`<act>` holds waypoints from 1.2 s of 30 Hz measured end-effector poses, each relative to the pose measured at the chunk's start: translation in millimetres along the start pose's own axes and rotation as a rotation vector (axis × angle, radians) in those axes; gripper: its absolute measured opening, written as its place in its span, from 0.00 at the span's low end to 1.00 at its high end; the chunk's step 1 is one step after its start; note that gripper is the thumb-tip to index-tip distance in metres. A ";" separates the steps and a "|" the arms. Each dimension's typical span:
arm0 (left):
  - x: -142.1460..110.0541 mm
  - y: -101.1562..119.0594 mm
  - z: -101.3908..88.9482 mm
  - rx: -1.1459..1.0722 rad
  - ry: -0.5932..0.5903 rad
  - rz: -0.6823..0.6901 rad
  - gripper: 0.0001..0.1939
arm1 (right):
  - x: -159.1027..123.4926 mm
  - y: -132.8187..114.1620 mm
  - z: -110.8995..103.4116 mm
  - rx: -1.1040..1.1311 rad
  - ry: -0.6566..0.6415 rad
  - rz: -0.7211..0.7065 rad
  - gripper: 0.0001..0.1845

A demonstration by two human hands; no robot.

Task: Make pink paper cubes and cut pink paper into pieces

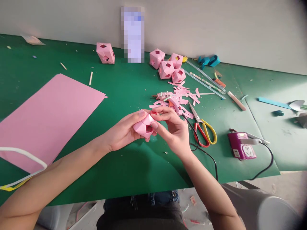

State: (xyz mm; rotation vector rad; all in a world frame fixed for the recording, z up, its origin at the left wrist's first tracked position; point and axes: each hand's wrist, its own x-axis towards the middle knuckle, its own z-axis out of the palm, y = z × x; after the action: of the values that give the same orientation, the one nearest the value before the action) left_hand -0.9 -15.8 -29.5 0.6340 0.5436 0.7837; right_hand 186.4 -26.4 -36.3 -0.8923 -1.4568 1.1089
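Note:
A pink folded-paper ball (143,127) with cut-out openings is held above the green table by both hands. My left hand (124,129) wraps it from the left, thumb on top and fingers beneath. On its right side, the thumb of my right hand (174,129) presses near a dark opening, with the other fingers curled above. A small red item (154,112) shows by the right fingertips; I cannot make out what it is. Just beyond the hands lie a pink hot glue gun (176,104) and pink paper strips (183,92).
Scissors (202,127) with red and yellow handles lie right of my hands, beside a black cord. Several finished-looking pink paper balls (166,70) stand at the back. Pink paper sheets (55,111) cover the left. A purple power socket (242,147) sits right; a phone (132,35) leans on the wall.

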 end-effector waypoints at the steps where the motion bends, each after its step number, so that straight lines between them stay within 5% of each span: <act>1: 0.2 0.0 0.3 -0.001 -0.001 -0.012 0.19 | -0.3 0.0 0.2 0.003 -0.007 0.005 0.07; 7: 1.7 5.7 6.9 -0.287 0.142 -0.176 0.21 | -2.7 -6.6 1.3 -0.150 0.046 -0.128 0.09; 12: 4.8 11.1 11.6 -0.528 0.354 -0.045 0.22 | -7.0 -11.5 4.6 -0.466 0.086 -0.294 0.16; 17: 6.9 4.4 8.9 -0.395 0.441 0.032 0.18 | -8.5 -9.0 13.4 -0.654 -0.020 -0.287 0.23; 22: 5.3 -8.0 8.7 -0.249 0.366 0.012 0.20 | -2.7 -15.4 23.9 -0.620 -0.073 -0.120 0.26; 27: 2.8 -13.9 9.3 -0.104 0.230 0.018 0.20 | 0.2 -19.1 27.5 -0.609 -0.077 -0.133 0.26; 36: 1.4 -16.4 10.0 -0.011 0.341 0.137 0.14 | -14.0 -21.4 37.0 -0.481 -0.008 -0.076 0.22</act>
State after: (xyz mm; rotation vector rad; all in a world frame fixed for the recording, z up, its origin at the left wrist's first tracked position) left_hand 14.1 -26.7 -34.3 0.5333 0.8114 1.0328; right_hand 153.1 -52.2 -20.7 -1.1497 -1.7852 0.7132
